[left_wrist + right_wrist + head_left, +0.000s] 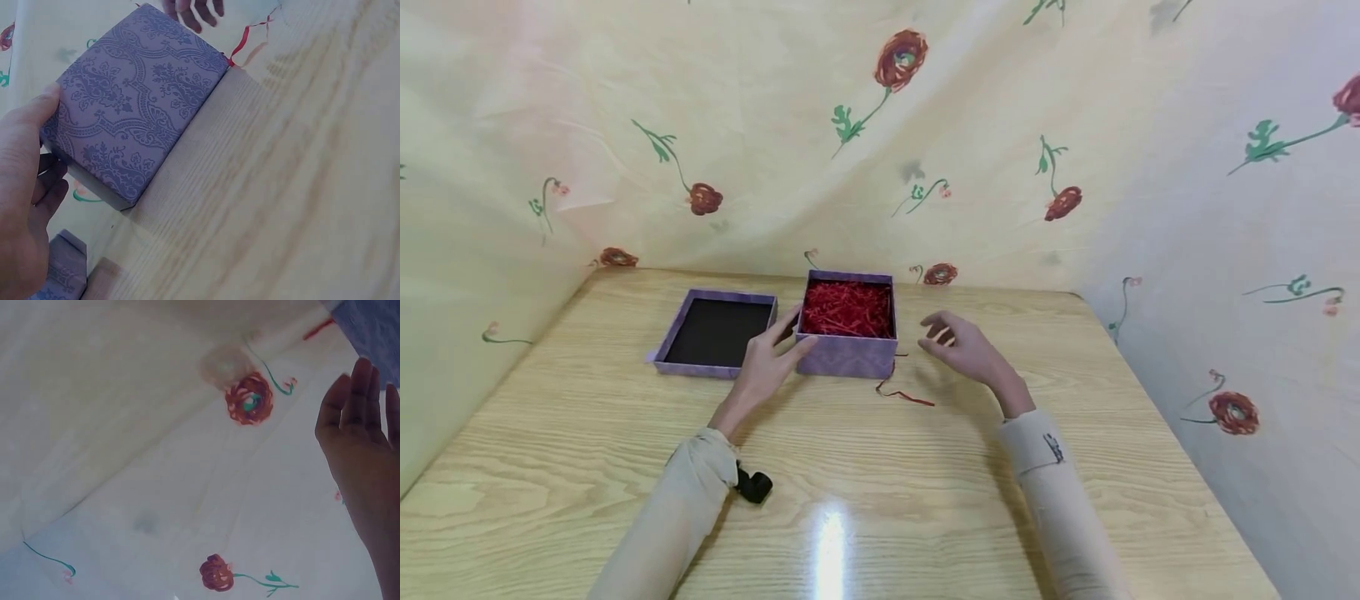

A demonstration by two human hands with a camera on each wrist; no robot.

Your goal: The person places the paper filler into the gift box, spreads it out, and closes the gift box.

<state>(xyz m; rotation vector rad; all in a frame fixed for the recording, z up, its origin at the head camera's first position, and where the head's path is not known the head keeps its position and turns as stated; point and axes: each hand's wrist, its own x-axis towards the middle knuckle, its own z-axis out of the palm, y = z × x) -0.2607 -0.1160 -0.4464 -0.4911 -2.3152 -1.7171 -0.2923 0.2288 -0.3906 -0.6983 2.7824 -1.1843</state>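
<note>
A purple patterned box [847,357], filled with red shredded paper [844,307], stands open-topped at the back middle of the table. My left hand [766,360] holds its left side, thumb at the front left corner and fingers along the side wall. The left wrist view shows that thumb on the brocade-like front of the box [134,103], the other fingers bent beside it. Off the box's right side, my right hand [961,343] hovers apart from it with loosely bent fingers and nothing in them. A red ribbon [906,395] trails onto the table by the box's right front corner.
The box's purple lid [713,333] lies to the left, black inside facing up, partly behind my left hand. A black object [754,485] shows beside my left sleeve. Floral cloth [775,150] hangs behind the wooden table [910,500] and along its sides.
</note>
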